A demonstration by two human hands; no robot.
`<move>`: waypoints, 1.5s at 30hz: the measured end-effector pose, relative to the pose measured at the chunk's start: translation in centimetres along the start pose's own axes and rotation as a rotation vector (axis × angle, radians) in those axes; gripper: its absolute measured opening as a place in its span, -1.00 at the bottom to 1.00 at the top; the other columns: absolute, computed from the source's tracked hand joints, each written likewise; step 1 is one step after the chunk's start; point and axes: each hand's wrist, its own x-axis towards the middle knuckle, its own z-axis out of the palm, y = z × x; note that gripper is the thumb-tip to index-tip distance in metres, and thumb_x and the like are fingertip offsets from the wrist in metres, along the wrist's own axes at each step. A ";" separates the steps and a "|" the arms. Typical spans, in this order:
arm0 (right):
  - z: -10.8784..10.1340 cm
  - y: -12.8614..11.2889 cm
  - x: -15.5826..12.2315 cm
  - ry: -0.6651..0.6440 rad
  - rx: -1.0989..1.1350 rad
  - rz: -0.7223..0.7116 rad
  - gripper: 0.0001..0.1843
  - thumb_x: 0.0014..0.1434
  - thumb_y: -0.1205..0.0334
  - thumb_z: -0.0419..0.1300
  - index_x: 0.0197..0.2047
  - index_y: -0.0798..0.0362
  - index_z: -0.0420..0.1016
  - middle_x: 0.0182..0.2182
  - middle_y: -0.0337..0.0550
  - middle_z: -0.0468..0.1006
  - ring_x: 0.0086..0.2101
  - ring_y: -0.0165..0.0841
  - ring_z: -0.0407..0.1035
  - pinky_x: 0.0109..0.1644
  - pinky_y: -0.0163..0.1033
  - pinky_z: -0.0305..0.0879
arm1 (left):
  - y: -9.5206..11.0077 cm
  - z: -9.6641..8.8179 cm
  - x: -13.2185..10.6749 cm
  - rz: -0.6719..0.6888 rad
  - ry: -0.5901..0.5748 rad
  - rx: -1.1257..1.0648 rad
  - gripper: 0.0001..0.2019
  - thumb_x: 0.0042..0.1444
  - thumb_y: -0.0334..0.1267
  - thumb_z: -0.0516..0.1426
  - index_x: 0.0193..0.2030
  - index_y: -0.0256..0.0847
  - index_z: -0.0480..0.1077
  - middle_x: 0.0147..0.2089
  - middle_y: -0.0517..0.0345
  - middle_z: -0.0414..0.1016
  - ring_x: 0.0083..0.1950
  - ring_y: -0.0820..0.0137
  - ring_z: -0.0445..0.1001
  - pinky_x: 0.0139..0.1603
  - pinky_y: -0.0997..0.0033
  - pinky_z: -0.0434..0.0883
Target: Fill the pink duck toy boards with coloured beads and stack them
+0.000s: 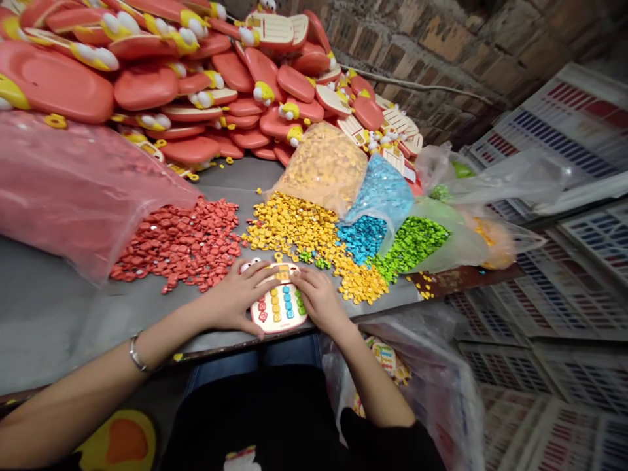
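Note:
A cream toy phone (280, 322) with a yellow top panel lies at the table's front edge, before my body. Rows of red, yellow, blue and green buttons sit in its face. My left hand (236, 296) grips its left side, fingers reaching over the upper part and thumb near the lower left edge. On the right side, my right hand (320, 299) is closed against the phone, its fingertips by the upper right corner; whether a small button is under them is hidden. Just beyond lie loose red buttons (189, 242) and yellow buttons (294, 222).
Blue buttons (363, 237) and green buttons (417, 239) spill from bags at the right. A large pink bag (73, 190) lies left. Red toy phone shells (147, 85) are heaped behind. A plastic bag (436, 366) hangs below right, near stacked crates (544, 314).

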 end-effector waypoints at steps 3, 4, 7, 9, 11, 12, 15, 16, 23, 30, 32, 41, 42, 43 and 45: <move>-1.4 0.1 -1.7 0.054 0.145 0.060 -0.66 0.31 0.36 0.01 0.07 -0.01 0.47 -0.05 -0.07 0.56 0.07 -0.24 0.34 0.13 -0.03 0.30 | -0.2 0.2 0.0 0.004 0.002 -0.006 -0.03 -0.08 0.46 0.07 0.35 -0.14 0.14 0.39 -0.19 0.10 0.37 -0.14 0.03 0.27 -0.16 -0.14; -2.0 0.5 -2.2 0.116 0.168 0.100 -0.69 0.31 0.34 0.03 0.04 -0.02 0.48 -0.08 -0.08 0.57 0.04 -0.25 0.36 0.12 -0.05 0.31 | -0.3 0.3 0.0 0.004 0.001 -0.012 -0.03 -0.08 0.47 0.06 0.35 -0.13 0.14 0.40 -0.18 0.10 0.36 -0.14 0.03 0.27 -0.16 -0.15; -3.7 3.2 -3.4 0.380 0.098 0.254 -0.78 0.29 0.29 0.07 -0.11 0.00 0.54 -0.18 -0.09 0.59 -0.10 -0.24 0.43 0.03 -0.07 0.32 | -0.4 0.4 0.0 0.006 0.000 -0.033 -0.01 -0.09 0.49 0.05 0.37 -0.10 0.11 0.40 -0.16 0.11 0.35 -0.15 0.05 0.27 -0.18 -0.17; -4.7 5.7 -3.7 0.498 -0.024 0.348 -0.79 0.27 0.28 0.08 -0.19 0.02 0.56 -0.26 -0.09 0.58 -0.18 -0.22 0.42 -0.05 -0.08 0.32 | -0.5 0.4 0.0 0.005 -0.003 -0.041 0.00 -0.11 0.50 0.05 0.37 -0.09 0.11 0.39 -0.16 0.11 0.35 -0.16 0.05 0.27 -0.18 -0.18; -5.4 8.2 -3.6 0.509 -0.153 0.404 -0.77 0.24 0.29 0.07 -0.25 0.03 0.58 -0.31 -0.08 0.54 -0.21 -0.20 0.39 -0.08 -0.07 0.30 | -0.5 0.4 0.0 0.003 -0.010 -0.043 0.01 -0.12 0.51 0.06 0.37 -0.11 0.12 0.39 -0.16 0.11 0.36 -0.17 0.04 0.28 -0.18 -0.18; -5.6 9.4 -3.4 0.483 -0.208 0.412 -0.76 0.23 0.31 0.07 -0.27 0.03 0.59 -0.33 -0.08 0.51 -0.22 -0.20 0.36 -0.10 -0.07 0.29 | -0.5 0.3 0.0 0.003 -0.014 -0.044 0.02 -0.12 0.51 0.06 0.37 -0.12 0.12 0.40 -0.17 0.10 0.36 -0.17 0.04 0.28 -0.17 -0.17; -5.7 11.6 -2.5 0.362 -0.345 0.388 -0.77 0.18 0.38 0.10 -0.33 0.02 0.59 -0.35 -0.07 0.45 -0.24 -0.19 0.29 -0.13 -0.08 0.25 | -0.5 0.3 0.1 0.009 -0.019 -0.045 0.00 -0.10 0.49 0.06 0.37 -0.13 0.11 0.41 -0.18 0.08 0.38 -0.15 0.01 0.29 -0.16 -0.18; -5.6 12.0 -2.1 0.321 -0.385 0.380 -0.78 0.16 0.40 0.12 -0.34 0.02 0.59 -0.34 -0.06 0.43 -0.24 -0.19 0.27 -0.13 -0.08 0.24 | -0.5 0.3 0.1 0.013 -0.019 -0.046 0.00 -0.09 0.48 0.06 0.38 -0.12 0.11 0.41 -0.18 0.07 0.38 -0.15 0.01 0.29 -0.16 -0.18; -5.5 12.5 -1.4 0.175 -0.440 0.313 -0.81 0.13 0.45 0.14 -0.38 0.03 0.53 -0.32 -0.06 0.40 -0.23 -0.19 0.22 -0.14 -0.12 0.21 | -0.5 0.4 0.0 0.002 -0.026 -0.057 0.00 -0.10 0.48 0.07 0.39 -0.10 0.08 0.41 -0.17 0.07 0.38 -0.15 0.00 0.30 -0.18 -0.24; -4.9 8.7 -2.3 0.259 -0.206 0.246 -0.84 0.21 0.39 0.05 -0.25 0.04 0.44 -0.28 -0.06 0.49 -0.20 -0.20 0.35 -0.10 -0.13 0.28 | -0.4 0.2 0.0 -0.007 -0.027 -0.058 -0.01 -0.10 0.49 0.06 0.36 -0.11 0.13 0.40 -0.18 0.08 0.37 -0.16 0.02 0.29 -0.18 -0.19; -3.7 6.8 -2.4 0.224 -0.162 0.194 -0.82 0.23 0.40 0.03 -0.21 0.04 0.44 -0.27 -0.05 0.52 -0.19 -0.21 0.38 -0.10 -0.14 0.30 | -0.4 0.2 0.0 -0.006 -0.017 -0.055 -0.02 -0.10 0.49 0.06 0.36 -0.10 0.13 0.41 -0.17 0.08 0.36 -0.17 0.03 0.28 -0.18 -0.18; -0.9 4.2 -3.3 0.142 -0.114 0.053 -0.83 0.28 0.35 0.09 -0.23 0.02 0.52 -0.22 -0.06 0.61 -0.19 -0.22 0.42 -0.08 -0.07 0.38 | -0.2 0.1 0.0 -0.011 -0.017 -0.057 -0.03 -0.08 0.47 0.07 0.36 -0.09 0.13 0.41 -0.16 0.07 0.37 -0.17 0.02 0.28 -0.20 -0.19; -1.0 4.3 -3.3 0.148 -0.093 0.051 -0.82 0.29 0.34 0.09 -0.23 0.01 0.53 -0.22 -0.07 0.61 -0.18 -0.22 0.42 -0.07 -0.06 0.39 | -0.1 0.1 0.0 -0.014 -0.019 -0.058 -0.03 -0.09 0.46 0.08 0.36 -0.09 0.13 0.41 -0.15 0.06 0.37 -0.17 0.02 0.28 -0.19 -0.19; -1.1 4.4 -3.3 0.150 -0.073 0.051 -0.82 0.29 0.34 0.09 -0.22 0.00 0.53 -0.22 -0.07 0.61 -0.18 -0.22 0.43 -0.07 -0.05 0.40 | -0.1 0.0 0.1 -0.017 -0.021 -0.057 -0.03 -0.09 0.46 0.09 0.37 -0.09 0.12 0.41 -0.15 0.06 0.37 -0.17 0.01 0.29 -0.18 -0.18; -1.3 4.7 -3.2 0.146 -0.036 0.048 -0.80 0.30 0.32 0.08 -0.23 0.00 0.54 -0.25 -0.07 0.61 -0.20 -0.23 0.43 -0.08 -0.03 0.40 | -0.1 0.0 0.1 -0.019 -0.027 -0.057 -0.04 -0.08 0.44 0.10 0.37 -0.09 0.11 0.41 -0.15 0.07 0.38 -0.16 0.01 0.29 -0.17 -0.17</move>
